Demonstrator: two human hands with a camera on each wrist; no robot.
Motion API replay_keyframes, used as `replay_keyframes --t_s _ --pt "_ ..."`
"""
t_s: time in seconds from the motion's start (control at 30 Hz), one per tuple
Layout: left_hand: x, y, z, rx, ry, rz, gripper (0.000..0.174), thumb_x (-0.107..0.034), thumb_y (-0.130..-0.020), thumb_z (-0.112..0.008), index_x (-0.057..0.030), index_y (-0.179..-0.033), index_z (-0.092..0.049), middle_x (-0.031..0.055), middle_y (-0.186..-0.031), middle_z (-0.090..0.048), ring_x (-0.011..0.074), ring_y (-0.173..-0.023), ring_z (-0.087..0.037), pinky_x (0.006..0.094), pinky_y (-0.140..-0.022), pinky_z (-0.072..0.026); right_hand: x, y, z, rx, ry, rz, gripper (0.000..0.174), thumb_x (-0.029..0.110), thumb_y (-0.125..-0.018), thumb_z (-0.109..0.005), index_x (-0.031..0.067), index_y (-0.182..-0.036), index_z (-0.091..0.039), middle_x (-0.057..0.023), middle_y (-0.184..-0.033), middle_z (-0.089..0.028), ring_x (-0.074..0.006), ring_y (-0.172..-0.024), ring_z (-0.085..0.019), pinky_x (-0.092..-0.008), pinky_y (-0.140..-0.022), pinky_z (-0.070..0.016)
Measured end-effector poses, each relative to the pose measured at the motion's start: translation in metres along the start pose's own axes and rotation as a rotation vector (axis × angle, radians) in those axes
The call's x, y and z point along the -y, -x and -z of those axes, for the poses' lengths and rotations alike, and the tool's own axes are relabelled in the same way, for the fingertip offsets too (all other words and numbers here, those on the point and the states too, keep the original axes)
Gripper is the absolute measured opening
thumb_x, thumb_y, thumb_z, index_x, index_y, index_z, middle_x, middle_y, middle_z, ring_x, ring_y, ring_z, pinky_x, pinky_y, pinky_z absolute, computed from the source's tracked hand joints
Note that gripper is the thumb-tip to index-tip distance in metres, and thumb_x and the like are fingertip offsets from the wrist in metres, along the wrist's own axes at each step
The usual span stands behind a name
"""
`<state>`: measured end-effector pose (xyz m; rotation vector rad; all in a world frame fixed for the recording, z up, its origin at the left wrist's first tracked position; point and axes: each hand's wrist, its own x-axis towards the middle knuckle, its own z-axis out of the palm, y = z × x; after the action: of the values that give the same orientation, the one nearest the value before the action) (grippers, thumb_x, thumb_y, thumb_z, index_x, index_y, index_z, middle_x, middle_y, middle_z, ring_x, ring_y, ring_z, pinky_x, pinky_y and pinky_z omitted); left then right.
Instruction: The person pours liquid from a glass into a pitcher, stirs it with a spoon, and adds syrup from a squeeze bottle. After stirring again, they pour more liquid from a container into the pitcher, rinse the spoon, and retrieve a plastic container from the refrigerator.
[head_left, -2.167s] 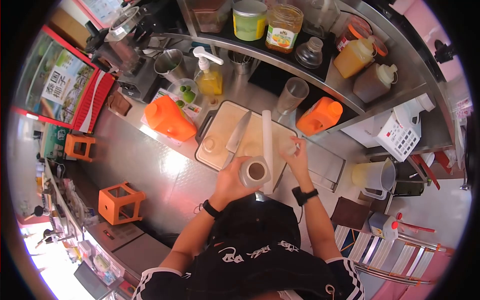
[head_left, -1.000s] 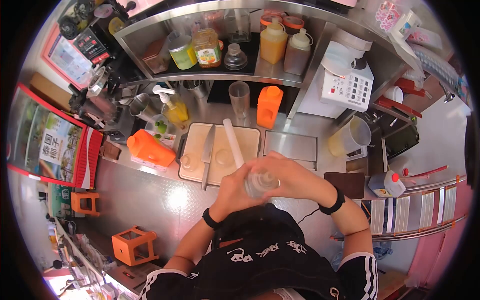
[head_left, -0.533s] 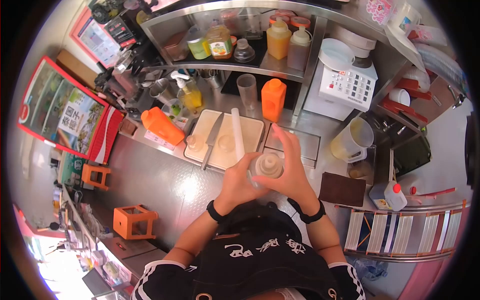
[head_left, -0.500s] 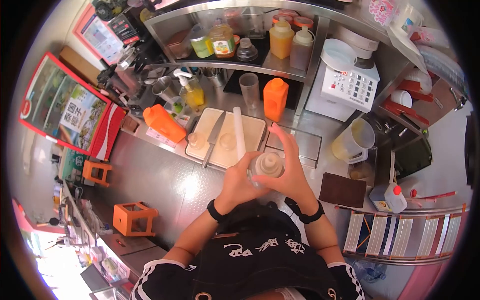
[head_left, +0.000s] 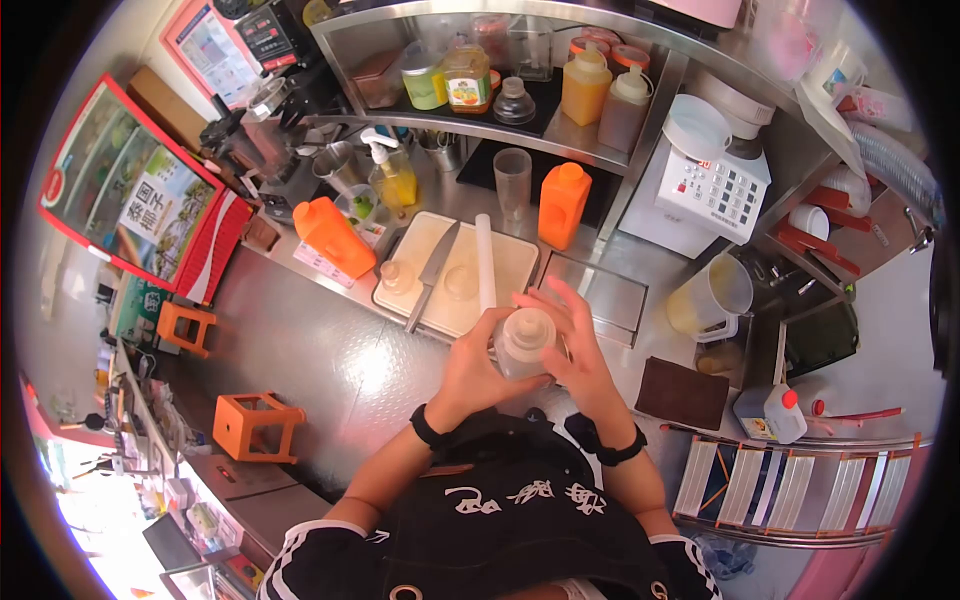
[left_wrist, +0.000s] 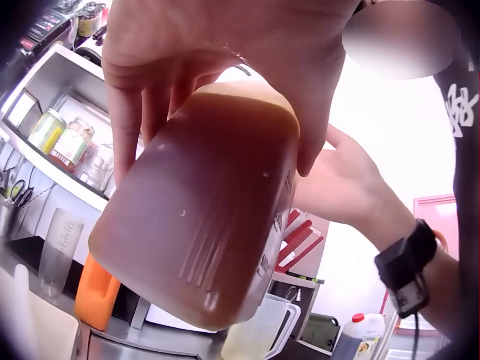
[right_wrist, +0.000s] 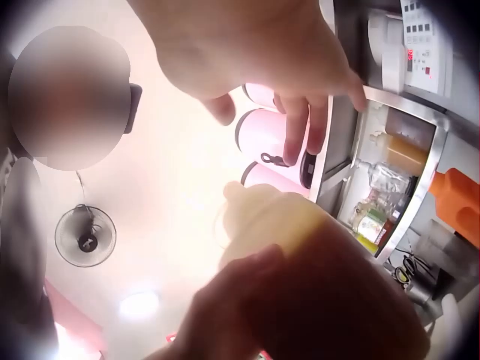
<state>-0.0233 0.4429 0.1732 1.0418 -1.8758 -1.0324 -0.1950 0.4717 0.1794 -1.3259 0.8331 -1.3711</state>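
My left hand (head_left: pixel 468 372) grips a translucent squeeze bottle (left_wrist: pixel 199 214) filled with brown liquid, its fingers and thumb wrapped round the upper body. In front of my chest, the bottle stands over the near edge of the cutting board (head_left: pixel 445 318). A pale nozzle cap (right_wrist: pixel 251 214) sits on its mouth. My right hand (head_left: pixel 583 368) is beside the cap with fingers spread; the right wrist view shows a gap between its fingers and the bottle. On the board lie a kitchen knife (head_left: pixel 435 270), a white rod (head_left: pixel 485 260) and a small translucent nozzle cap (head_left: pixel 396 276).
Orange jugs (head_left: pixel 335 240) (head_left: pixel 564 205) stand on both sides of the board. Behind it are a clear measuring cup (head_left: pixel 513 180) and a yellow pump bottle (head_left: pixel 392 180). To the right are a sealing machine (head_left: pixel 700 185), a plastic pitcher (head_left: pixel 712 295) and a brown cloth (head_left: pixel 684 392).
Earlier the bottle's mouth was open and my right hand was over the board with a small pale thing. Both hands then met at the bottle; now the cap is on and my right fingers are spread.
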Motion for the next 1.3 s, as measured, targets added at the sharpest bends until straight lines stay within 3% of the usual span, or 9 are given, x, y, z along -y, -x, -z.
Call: replay_keyframes --t_s 0.33,0.43,0.63,0.8,0.97,1.07,1.17,1.23,1.3 --pt "0.061 -0.039 0.090 0.155 0.032 -0.094 0.073 -0.027 -0.059 -0.089 -0.0041 -0.119 -0.053 0.0121 -0.102 -0.069 0.0272 -0.099 -0.068 0.0358 -0.085 -0.0533 -0.013 -0.077 -0.022 -0.035 0.389 0.113 0.087 0.011 -0.072 -0.078 0.0043 -0.144 -0.029 -0.0086 -0.117 -0.064 -0.0213 -0.122 -0.052 -0.0405 -0.112 -0.0251" --pt "0.080 -0.050 0.105 0.186 0.128 -0.129 0.074 -0.027 -0.059 -0.088 -0.0046 -0.120 -0.053 0.0131 -0.101 -0.069 0.0272 -0.099 -0.068 0.0362 -0.085 -0.0535 -0.040 -0.121 -0.040 0.355 -0.051 -0.225 0.097 0.015 -0.061 -0.086 0.0063 -0.142 -0.033 -0.0082 -0.117 -0.064 -0.0190 -0.121 -0.052 -0.0388 -0.111 -0.0280" --pt "0.129 -0.069 0.125 -0.019 0.028 0.035 0.072 -0.026 -0.060 -0.088 -0.0046 -0.119 -0.053 0.0149 -0.104 -0.067 0.0292 -0.097 -0.068 0.0365 -0.082 -0.0539 -0.089 -0.134 -0.134 -0.443 0.450 -0.174 0.089 0.011 -0.060 -0.084 0.0084 -0.137 -0.038 -0.0124 -0.118 -0.054 -0.0277 -0.119 -0.047 -0.0398 -0.106 -0.0325" --pt "0.145 -0.093 0.169 0.143 0.004 -0.122 0.073 -0.027 -0.059 -0.087 -0.0053 -0.119 -0.053 0.0150 -0.102 -0.068 0.0314 -0.095 -0.068 0.0366 -0.080 -0.0543 -0.077 -0.150 -0.105 0.041 0.490 -0.132 0.089 0.019 -0.068 -0.079 0.0082 -0.145 -0.034 -0.0111 -0.130 -0.051 -0.0281 -0.126 -0.046 -0.0416 -0.111 -0.0278" --pt "0.153 -0.100 0.170 0.216 0.068 -0.028 0.076 -0.025 -0.057 -0.089 -0.0048 -0.120 -0.051 0.0121 -0.106 -0.066 0.0232 -0.100 -0.066 0.0337 -0.087 -0.0510 -0.086 -0.160 -0.122 -0.133 0.133 -0.158 0.091 0.011 -0.067 -0.081 0.0028 -0.143 -0.032 -0.0121 -0.127 -0.055 -0.0270 -0.126 -0.048 -0.0394 -0.109 -0.0321" --pt "0.149 -0.105 0.166 0.116 0.042 0.056 0.072 -0.030 -0.059 -0.088 -0.0072 -0.118 -0.054 0.0130 -0.102 -0.068 0.0288 -0.095 -0.068 0.0359 -0.078 -0.0540 -0.100 -0.155 -0.159 -0.585 0.705 -0.121 0.090 0.020 -0.063 -0.087 0.0032 -0.135 -0.036 -0.0126 -0.114 -0.053 -0.0284 -0.113 -0.052 -0.0394 -0.107 -0.0329" --pt "0.146 -0.117 0.173 0.136 0.049 0.036 0.072 -0.030 -0.058 -0.088 -0.0072 -0.117 -0.054 0.0123 -0.101 -0.068 0.0281 -0.095 -0.068 0.0360 -0.078 -0.0541 -0.095 -0.153 -0.165 -0.454 0.894 0.025 0.095 0.025 -0.062 -0.088 0.0028 -0.136 -0.034 -0.0129 -0.109 -0.051 -0.0285 -0.113 -0.050 -0.0383 -0.110 -0.0287" --pt "0.150 -0.124 0.179 0.202 0.062 -0.053 0.071 -0.030 -0.058 -0.088 -0.0073 -0.117 -0.055 0.0124 -0.101 -0.068 0.0278 -0.095 -0.068 0.0358 -0.078 -0.0541 -0.089 -0.154 -0.150 -0.421 0.787 0.031 0.094 0.026 -0.067 -0.086 0.0019 -0.140 -0.031 -0.0152 -0.123 -0.050 -0.0272 -0.122 -0.046 -0.0377 -0.113 -0.0249" --pt "0.150 -0.128 0.182 0.271 0.077 -0.140 0.071 -0.029 -0.058 -0.088 -0.0073 -0.117 -0.055 0.0125 -0.102 -0.067 0.0275 -0.095 -0.068 0.0357 -0.078 -0.0541 -0.083 -0.159 -0.123 -0.205 -0.019 -0.122 0.091 0.023 -0.073 -0.082 0.0012 -0.144 -0.028 -0.0163 -0.137 -0.045 -0.0249 -0.129 -0.043 -0.0368 -0.114 -0.0233"
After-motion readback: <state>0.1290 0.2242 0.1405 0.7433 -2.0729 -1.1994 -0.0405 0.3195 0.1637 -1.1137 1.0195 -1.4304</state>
